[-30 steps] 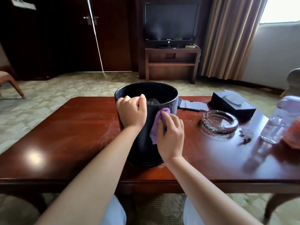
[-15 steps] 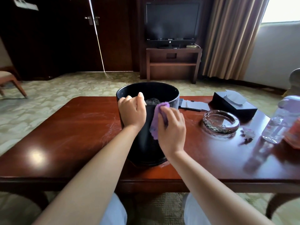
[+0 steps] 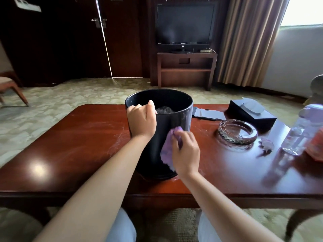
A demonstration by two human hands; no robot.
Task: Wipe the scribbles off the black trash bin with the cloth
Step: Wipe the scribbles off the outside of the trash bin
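Nearest the person, the right hand (image 3: 186, 152) pinches a purple cloth (image 3: 167, 151) and presses it flat against the near wall of the black trash bin (image 3: 171, 119), about halfway down its side; held bunched under the fingers this way, the cloth can be rubbed hard over one patch at a time. Just beyond, the left hand (image 3: 141, 119) grips the bin's near rim, its fingers hooked over the edge and thumb raised, which looks meant to brace the bin so it neither slides nor tips under the rubbing. The bin stands upright near the middle of the glossy red-brown bench (image 3: 61, 145), close to its front edge, within easy reach of both arms. The scribbles themselves cannot be made out: the wall is dark and shiny, and the cloth, hand and forearm cover much of the face being worked, so how much marking is left is impossible to judge. Something crumpled and greyish lies inside the bin, too dim to identify. To the right, well apart from the bin, sit a glass ashtray (image 3: 237, 132), a small crumpled scrap (image 3: 266, 144) and a clear bottle (image 3: 300, 133), blurred and partly cut off at the frame edge beside an orange thing that is mostly out of view. Farther back lie a dark notepad (image 3: 206, 114) and a black tissue box (image 3: 251, 114).
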